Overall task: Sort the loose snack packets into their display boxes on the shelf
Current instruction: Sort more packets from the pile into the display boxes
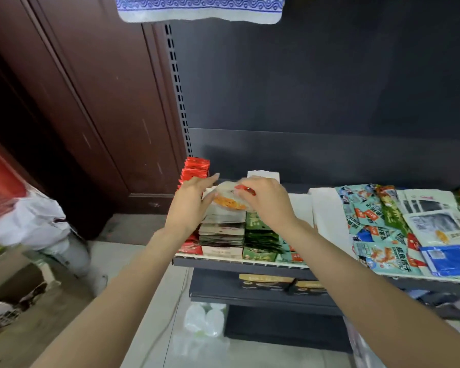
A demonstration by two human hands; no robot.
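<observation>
Both my hands meet over the left end of the shelf (237,262). My left hand (190,205) and my right hand (266,201) hold a pale snack packet (227,199) with orange and red print between them, above the back of a display box of beige packets (222,235). A row of red packets (194,170) stands behind my left hand. A box of green packets (260,239) sits beside the beige one. Loose teal, white and blue packets (409,229) lie spread on the shelf to the right.
An open white box (327,213) stands between the filled boxes and the loose pile. A lower shelf (266,293) carries dark boxes. A white plastic bag (24,219) and clutter sit on the floor at left. A patterned cloth (199,7) hangs overhead.
</observation>
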